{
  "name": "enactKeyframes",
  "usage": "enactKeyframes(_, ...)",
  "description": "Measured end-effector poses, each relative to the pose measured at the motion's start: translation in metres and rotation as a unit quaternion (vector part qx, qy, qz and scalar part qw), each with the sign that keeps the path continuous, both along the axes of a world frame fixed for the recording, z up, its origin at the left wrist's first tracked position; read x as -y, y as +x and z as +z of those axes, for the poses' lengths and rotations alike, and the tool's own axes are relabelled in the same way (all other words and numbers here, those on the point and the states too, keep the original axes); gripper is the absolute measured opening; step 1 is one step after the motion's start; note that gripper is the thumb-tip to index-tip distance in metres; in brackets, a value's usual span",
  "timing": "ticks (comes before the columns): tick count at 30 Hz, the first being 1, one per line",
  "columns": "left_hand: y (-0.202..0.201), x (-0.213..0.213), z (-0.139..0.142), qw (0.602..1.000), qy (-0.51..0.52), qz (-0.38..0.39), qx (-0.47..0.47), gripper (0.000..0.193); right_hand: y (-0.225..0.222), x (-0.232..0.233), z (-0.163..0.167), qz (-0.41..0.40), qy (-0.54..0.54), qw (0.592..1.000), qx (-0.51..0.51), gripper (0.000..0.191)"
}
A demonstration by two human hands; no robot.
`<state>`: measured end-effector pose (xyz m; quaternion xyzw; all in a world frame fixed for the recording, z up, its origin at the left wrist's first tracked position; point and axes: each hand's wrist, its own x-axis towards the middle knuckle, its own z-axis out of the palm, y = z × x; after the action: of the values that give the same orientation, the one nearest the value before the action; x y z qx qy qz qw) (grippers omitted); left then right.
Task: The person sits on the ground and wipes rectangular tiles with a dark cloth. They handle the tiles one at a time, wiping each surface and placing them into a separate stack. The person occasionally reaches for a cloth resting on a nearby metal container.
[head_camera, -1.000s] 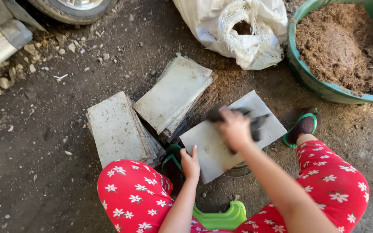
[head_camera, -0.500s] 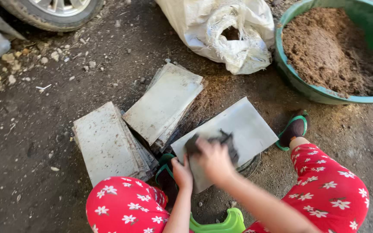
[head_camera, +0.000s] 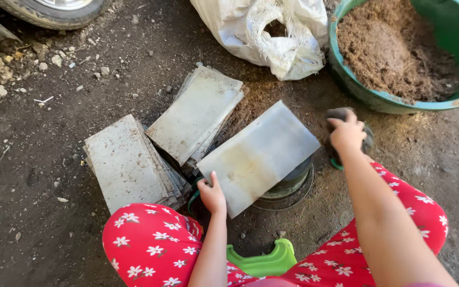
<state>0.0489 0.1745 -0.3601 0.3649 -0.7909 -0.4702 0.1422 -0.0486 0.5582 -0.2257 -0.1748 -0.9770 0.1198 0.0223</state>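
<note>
My left hand [head_camera: 211,194] grips the near left corner of a pale grey rectangular plate [head_camera: 258,155] that lies tilted over a round metal pot [head_camera: 289,184]. My right hand [head_camera: 346,133] is off the plate's right edge, closed on a dark scrubbing pad [head_camera: 341,114] above the ground beside my knee. Two stacks of similar dirty plates lie to the left: one stack [head_camera: 126,162] near my left knee, another stack [head_camera: 198,111] further out.
A green basin [head_camera: 394,103] full of brown soil stands at the top right. A white woven sack [head_camera: 272,34] lies at the top middle. A vehicle tyre [head_camera: 54,10] and stones are at the top left. A low green stool [head_camera: 264,260] is under me.
My right hand with the scrubbing pad has swept back and forth across the plate and now has moved off its right edge. The left hand keeps holding the plate's corner.
</note>
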Motion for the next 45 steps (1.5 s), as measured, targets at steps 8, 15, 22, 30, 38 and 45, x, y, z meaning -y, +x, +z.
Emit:
enactKeyframes(8, 0.007, 0.008, 0.021, 1.000, 0.014, -0.010, 0.013, 0.056, -0.020, 0.023, -0.005, 0.224, -0.276, 0.935, 0.012, 0.064)
enactKeyframes(15, 0.018, 0.007, 0.000, 0.996, 0.045, -0.009, -0.073, 0.052, -0.011, 0.018, -0.026, 0.003, -0.482, 0.850, 0.212, 0.036)
enactKeyframes(22, -0.002, -0.024, 0.004, 0.988, 0.118, -0.058, -0.075, 0.050, 0.030, 0.004, -0.051, 0.087, -0.422, 0.872, 0.233, 0.055)
enactKeyframes(30, 0.000, -0.021, 0.014, 0.988, 0.101, -0.114, -0.022, 0.056, 0.068, 0.054, -0.046, -0.023, -0.534, 0.840, 0.098, 0.059)
enactKeyframes(38, 0.021, -0.040, 0.032, 0.993, 0.096, -0.055, -0.037, 0.055, 0.051, 0.058, -0.033, 0.025, -0.522, 0.850, 0.069, 0.047)
enactKeyframes(45, 0.043, -0.055, 0.002, 0.985, 0.112, -0.109, -0.073, 0.061, 0.035, 0.049, -0.055, -0.148, -0.445, 0.875, 0.120, 0.039)
